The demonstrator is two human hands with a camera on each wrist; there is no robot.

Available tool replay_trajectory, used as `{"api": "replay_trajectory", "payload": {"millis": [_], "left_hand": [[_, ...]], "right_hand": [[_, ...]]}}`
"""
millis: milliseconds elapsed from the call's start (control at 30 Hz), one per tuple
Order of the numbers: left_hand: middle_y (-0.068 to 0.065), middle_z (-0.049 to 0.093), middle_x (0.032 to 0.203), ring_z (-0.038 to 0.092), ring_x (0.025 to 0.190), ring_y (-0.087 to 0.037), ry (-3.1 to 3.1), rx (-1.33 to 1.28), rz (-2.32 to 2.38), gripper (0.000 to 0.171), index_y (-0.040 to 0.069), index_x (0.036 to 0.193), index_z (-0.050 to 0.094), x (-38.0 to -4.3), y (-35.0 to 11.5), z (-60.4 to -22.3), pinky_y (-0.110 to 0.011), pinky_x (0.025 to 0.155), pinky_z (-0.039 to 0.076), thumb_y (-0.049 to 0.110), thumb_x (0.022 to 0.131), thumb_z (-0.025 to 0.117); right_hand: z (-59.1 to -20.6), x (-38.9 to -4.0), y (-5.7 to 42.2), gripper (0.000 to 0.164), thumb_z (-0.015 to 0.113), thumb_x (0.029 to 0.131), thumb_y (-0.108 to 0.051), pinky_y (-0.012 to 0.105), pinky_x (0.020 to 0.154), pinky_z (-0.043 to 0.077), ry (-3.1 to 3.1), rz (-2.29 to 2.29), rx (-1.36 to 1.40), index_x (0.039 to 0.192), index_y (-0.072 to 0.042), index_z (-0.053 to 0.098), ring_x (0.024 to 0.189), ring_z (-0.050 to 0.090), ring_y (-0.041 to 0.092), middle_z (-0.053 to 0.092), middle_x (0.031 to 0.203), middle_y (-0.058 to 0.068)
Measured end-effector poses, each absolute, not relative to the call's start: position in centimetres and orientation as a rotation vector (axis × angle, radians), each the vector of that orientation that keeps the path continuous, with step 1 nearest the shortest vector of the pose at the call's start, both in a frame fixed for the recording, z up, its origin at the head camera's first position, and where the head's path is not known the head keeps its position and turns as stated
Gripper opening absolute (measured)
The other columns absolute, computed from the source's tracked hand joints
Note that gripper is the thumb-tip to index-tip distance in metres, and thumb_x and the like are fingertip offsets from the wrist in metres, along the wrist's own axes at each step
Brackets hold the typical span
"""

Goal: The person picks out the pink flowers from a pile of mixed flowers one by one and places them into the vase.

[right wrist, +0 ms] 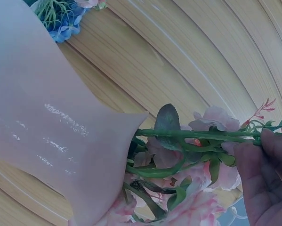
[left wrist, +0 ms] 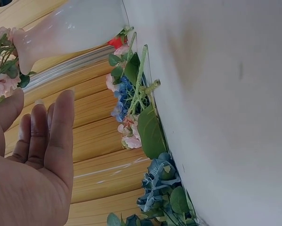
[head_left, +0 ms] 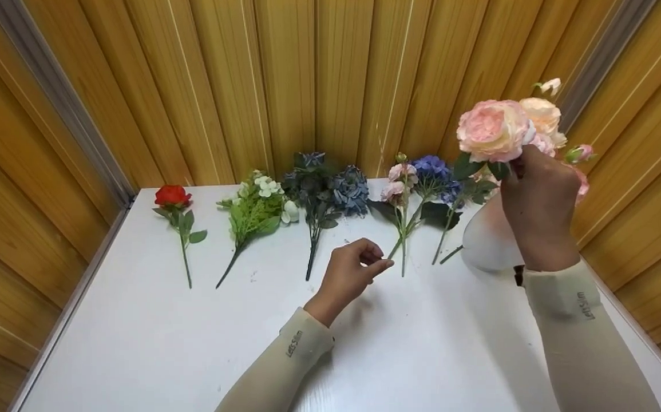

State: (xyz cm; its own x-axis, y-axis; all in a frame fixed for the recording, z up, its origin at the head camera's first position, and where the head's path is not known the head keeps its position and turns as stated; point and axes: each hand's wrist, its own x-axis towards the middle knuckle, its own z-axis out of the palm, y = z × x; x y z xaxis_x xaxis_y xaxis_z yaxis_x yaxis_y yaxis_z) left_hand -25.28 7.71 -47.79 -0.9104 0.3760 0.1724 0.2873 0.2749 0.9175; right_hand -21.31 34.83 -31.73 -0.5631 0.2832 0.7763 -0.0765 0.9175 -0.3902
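My right hand (head_left: 542,212) is raised over the vase at the right, pinching the green stem (right wrist: 192,135) of a large pink artificial rose (head_left: 493,130) between thumb and fingers. In the right wrist view, that stem runs into the mouth of the glossy white and pink vase (right wrist: 51,103). Other pink roses (right wrist: 192,205) bunch at the vase's mouth. Much of the vase (head_left: 485,243) is hidden behind the right hand and sleeve in the head view. My left hand (head_left: 353,272) hovers over the table with relaxed fingers, holding nothing, its fingertips near the lying stems.
Along the back of the white table (head_left: 193,343) lie a red rose (head_left: 172,196), a white-flowered green spray (head_left: 253,214), a dusty blue bunch (head_left: 350,191), small pink roses (head_left: 394,191) and a violet-blue hydrangea (head_left: 433,171). Wood-look panels (head_left: 284,86) rise behind.
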Motion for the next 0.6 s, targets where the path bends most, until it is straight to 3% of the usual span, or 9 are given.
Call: {"api": "replay_trajectory", "payload": {"millis": [200,433,500,600], "left_hand": [[0.000,0.078,0.097,0.072,0.089,-0.004,2.448,0.629,1.726,0.018,0.015,0.104,0.075,-25.27,7.69,-47.73,-0.023,0.069,0.066,0.025,0.101,0.090],[0.000,0.079,0.098,0.072,0.089,-0.004,2.447,0.628,1.720,0.018,0.015,0.105,0.075,-25.39,7.70,-47.84,-0.022,0.069,0.066,0.026,0.102,0.089],[0.000,0.079,0.099,0.073,0.090,-0.004,2.446,0.631,1.717,0.018,0.015,0.105,0.075,-25.38,7.69,-47.84,-0.022,0.069,0.066,0.026,0.102,0.089],[0.000,0.079,0.099,0.073,0.090,-0.003,2.448,0.626,1.708,0.017,0.015,0.106,0.075,-25.40,7.71,-47.91,-0.022,0.069,0.066,0.026,0.102,0.088]], "right_hand": [[-31.91,-21.41,34.90,0.030,0.073,0.113,-0.018,0.068,0.093,0.068,-2.115,0.480,-0.142,0.133,0.004,0.079,0.098,0.082,0.054,0.083,0.112,0.032],[-32.12,-21.48,35.05,0.030,0.075,0.111,-0.016,0.067,0.096,0.068,-2.138,0.488,-0.157,0.135,0.002,0.079,0.104,0.082,0.054,0.083,0.117,0.031],[-32.33,-21.57,35.18,0.029,0.075,0.111,-0.016,0.051,0.089,0.070,-2.120,0.475,-0.146,0.133,0.003,0.080,0.095,0.081,0.053,0.083,0.111,0.031],[-32.66,-21.71,35.41,0.027,0.075,0.112,-0.017,0.035,0.077,0.058,-2.093,0.451,-0.133,0.132,0.001,0.081,0.083,0.077,0.049,0.082,0.102,0.031]]}}
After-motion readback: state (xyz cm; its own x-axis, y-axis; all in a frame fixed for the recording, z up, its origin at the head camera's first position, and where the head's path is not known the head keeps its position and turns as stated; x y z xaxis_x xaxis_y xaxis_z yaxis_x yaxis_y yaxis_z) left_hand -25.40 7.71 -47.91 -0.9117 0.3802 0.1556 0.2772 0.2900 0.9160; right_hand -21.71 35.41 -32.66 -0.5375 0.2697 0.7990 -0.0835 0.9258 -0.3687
